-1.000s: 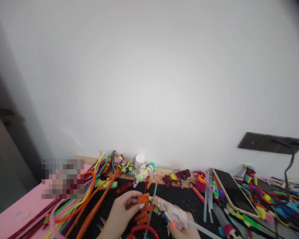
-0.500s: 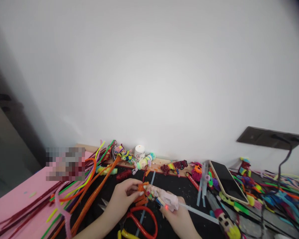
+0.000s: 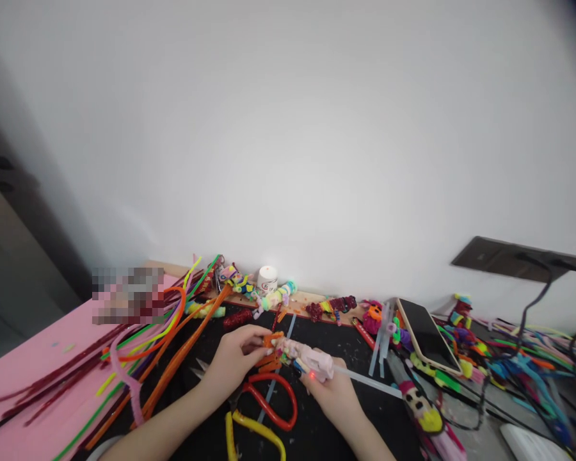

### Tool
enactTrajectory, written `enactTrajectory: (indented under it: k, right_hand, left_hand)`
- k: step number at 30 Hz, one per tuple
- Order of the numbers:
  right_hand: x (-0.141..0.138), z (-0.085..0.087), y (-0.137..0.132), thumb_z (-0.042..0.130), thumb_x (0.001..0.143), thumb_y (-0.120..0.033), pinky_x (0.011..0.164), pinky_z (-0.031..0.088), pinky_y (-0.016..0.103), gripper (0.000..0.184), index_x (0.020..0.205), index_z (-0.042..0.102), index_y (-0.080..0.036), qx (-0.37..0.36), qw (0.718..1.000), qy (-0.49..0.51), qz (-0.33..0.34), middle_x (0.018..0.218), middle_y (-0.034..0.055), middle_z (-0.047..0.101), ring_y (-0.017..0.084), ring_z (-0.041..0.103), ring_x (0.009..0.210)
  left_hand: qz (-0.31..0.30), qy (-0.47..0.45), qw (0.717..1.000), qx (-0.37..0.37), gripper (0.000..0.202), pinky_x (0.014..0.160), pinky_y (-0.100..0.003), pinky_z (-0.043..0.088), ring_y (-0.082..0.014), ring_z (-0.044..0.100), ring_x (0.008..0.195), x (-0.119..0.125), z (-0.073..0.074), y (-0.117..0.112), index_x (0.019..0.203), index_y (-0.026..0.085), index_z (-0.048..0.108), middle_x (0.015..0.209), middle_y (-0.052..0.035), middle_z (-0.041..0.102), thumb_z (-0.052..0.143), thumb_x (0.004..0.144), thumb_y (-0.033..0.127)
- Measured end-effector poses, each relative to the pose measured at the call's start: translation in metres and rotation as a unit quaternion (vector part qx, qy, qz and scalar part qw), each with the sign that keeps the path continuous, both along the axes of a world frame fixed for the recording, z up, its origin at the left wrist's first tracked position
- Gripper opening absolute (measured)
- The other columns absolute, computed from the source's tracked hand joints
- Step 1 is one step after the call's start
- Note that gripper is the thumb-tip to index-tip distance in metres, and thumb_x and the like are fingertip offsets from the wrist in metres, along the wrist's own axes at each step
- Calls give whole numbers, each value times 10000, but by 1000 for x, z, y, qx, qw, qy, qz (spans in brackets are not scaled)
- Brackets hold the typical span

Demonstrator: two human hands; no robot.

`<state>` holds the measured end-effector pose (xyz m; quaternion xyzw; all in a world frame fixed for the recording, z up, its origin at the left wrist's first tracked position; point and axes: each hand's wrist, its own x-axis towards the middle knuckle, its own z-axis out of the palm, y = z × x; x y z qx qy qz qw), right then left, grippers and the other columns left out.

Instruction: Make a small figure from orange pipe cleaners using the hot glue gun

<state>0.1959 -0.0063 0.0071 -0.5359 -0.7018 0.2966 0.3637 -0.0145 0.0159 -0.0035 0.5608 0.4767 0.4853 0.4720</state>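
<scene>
My right hand (image 3: 327,387) is closed round a pale hot glue gun (image 3: 317,362) with a red light showing and a long clear glue stick (image 3: 369,381) out of its back. Bits of coloured fuzz cling round its nozzle, which points left. Between the fingertips of my left hand (image 3: 242,352) is an orange pipe cleaner piece (image 3: 271,340), right at the nozzle tip. More orange pieces (image 3: 269,363) lie just below it. Under my hands are red-handled scissors (image 3: 288,403) and a yellow-handled tool (image 3: 259,432), on a black mat (image 3: 317,429).
Long pipe cleaners (image 3: 173,358) spread over the pink surface (image 3: 19,384) at left. Along the wall stand a white paper cup (image 3: 267,280) and several pipe cleaner figures (image 3: 333,307). At right lie a phone (image 3: 427,333), spare glue sticks (image 3: 379,346) and black cables (image 3: 528,314).
The view has shifted slightly, so most things sit higher and more of the yellow handles shows. Both hands keep the same hold, with the nozzle still at the orange piece.
</scene>
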Motion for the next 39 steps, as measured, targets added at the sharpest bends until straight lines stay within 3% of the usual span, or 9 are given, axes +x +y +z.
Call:
enactTrajectory:
  k: [9, 17, 39]
  right_hand:
    - [-1, 0, 0, 530, 697, -225, 466, 400, 205, 105, 595, 528, -201, -18, 1000, 9, 0, 518, -34, 527, 122, 485, 469]
    - [-1, 2, 0, 536, 690, -237, 497, 435, 230, 111, 588, 558, -199, -3, 999, -29, -40, 558, 5, 592, 168, 553, 529]
    - [0, -3, 2, 512, 715, -225, 516, 441, 223, 146, 628, 622, -184, 32, 998, -45, -33, 566, 13, 623, 161, 576, 520]
  left_hand:
    - [1, -4, 1000, 15, 186, 771, -340, 573, -239, 708, 808, -1, 1, 0, 867, 160, 707, 858, -79, 752, 690, 690, 217]
    - [12, 3, 1000, 21, 181, 775, -332, 574, -224, 707, 803, -2, 4, 1, 868, 157, 697, 853, -63, 746, 693, 695, 211]
    - [18, -4, 999, 27, 171, 798, -344, 568, -222, 702, 819, -4, 4, 2, 855, 163, 672, 856, -51, 729, 680, 688, 198]
